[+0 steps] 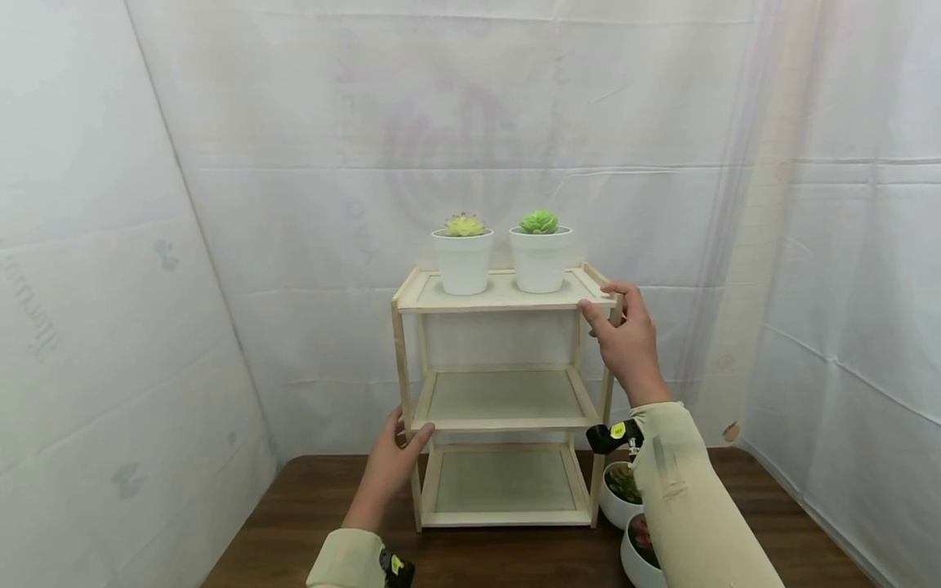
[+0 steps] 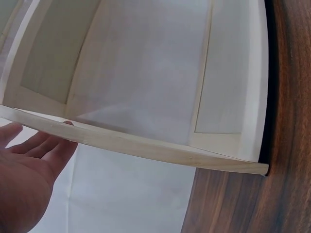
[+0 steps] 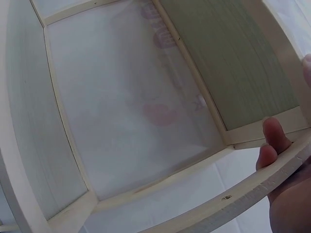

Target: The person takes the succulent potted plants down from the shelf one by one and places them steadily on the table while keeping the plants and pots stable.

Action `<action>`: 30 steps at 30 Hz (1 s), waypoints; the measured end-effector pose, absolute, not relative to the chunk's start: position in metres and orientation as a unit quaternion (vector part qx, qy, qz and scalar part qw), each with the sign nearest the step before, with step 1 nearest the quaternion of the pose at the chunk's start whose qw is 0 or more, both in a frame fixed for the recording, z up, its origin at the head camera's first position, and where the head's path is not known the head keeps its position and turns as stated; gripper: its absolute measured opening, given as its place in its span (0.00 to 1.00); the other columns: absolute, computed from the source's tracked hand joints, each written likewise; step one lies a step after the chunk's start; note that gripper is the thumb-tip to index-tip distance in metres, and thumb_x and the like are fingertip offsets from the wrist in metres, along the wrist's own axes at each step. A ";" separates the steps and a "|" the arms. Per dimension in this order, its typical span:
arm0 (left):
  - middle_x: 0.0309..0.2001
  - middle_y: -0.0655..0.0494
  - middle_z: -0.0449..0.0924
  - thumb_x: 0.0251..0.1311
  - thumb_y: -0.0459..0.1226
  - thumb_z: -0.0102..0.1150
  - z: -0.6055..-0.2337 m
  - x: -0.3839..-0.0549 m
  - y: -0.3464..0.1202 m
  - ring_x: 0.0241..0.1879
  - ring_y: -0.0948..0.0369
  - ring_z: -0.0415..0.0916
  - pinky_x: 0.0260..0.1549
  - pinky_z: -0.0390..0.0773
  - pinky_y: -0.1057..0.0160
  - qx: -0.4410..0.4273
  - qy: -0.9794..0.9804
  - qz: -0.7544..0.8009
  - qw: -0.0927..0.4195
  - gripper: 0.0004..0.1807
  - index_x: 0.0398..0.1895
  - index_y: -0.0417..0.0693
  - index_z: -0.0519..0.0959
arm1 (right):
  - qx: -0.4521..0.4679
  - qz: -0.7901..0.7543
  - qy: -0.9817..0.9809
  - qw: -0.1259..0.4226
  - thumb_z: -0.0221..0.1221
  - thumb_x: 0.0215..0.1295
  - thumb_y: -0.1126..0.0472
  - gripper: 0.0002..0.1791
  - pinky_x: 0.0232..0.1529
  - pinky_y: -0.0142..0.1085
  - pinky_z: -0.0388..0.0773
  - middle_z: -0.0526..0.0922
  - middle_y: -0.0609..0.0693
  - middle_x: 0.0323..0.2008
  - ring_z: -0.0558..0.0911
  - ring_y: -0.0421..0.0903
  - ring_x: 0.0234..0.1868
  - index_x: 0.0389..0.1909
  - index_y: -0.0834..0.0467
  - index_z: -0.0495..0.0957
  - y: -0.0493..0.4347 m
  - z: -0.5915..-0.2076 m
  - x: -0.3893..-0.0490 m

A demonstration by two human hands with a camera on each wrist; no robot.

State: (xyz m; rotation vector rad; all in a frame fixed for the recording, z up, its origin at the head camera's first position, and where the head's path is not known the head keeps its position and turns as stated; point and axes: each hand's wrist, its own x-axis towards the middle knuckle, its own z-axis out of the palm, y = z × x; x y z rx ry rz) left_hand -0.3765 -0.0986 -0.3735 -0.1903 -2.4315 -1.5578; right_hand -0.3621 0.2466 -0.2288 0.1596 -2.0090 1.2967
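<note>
A three-tier pale wooden shelf (image 1: 507, 394) stands upright in front of me. My left hand (image 1: 390, 469) grips its left front post at the middle tier, thumb in front and fingers behind. In the left wrist view those fingers (image 2: 57, 154) curl around the post's edge. Higher up, my right hand (image 1: 631, 351) holds the upper right corner, with its thumb at the front and fingers over the side. The right wrist view shows two fingertips (image 3: 274, 133) poking past the post. On the top tier sit two white-potted succulents, a yellowish one (image 1: 465, 263) and a bright green one (image 1: 540, 261).
Beside the shelf's right foot, a white pot with a dark green succulent (image 1: 616, 508) and another with a reddish succulent (image 1: 638, 563) stand partly behind my right sleeve (image 1: 691, 498). The dark wooden table (image 1: 294, 523) meets white cloth walls (image 1: 309, 245).
</note>
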 end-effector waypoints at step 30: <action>0.72 0.36 0.57 0.67 0.54 0.54 -0.331 -0.368 -0.103 0.71 0.40 0.57 0.66 0.64 0.42 -0.069 -0.837 -0.530 0.119 0.44 0.77 0.47 0.46 | 0.061 0.504 -0.783 0.359 0.56 0.61 0.33 0.34 0.31 0.39 0.74 0.76 0.57 0.55 0.83 0.54 0.39 0.63 0.46 0.64 0.247 -0.228 -0.361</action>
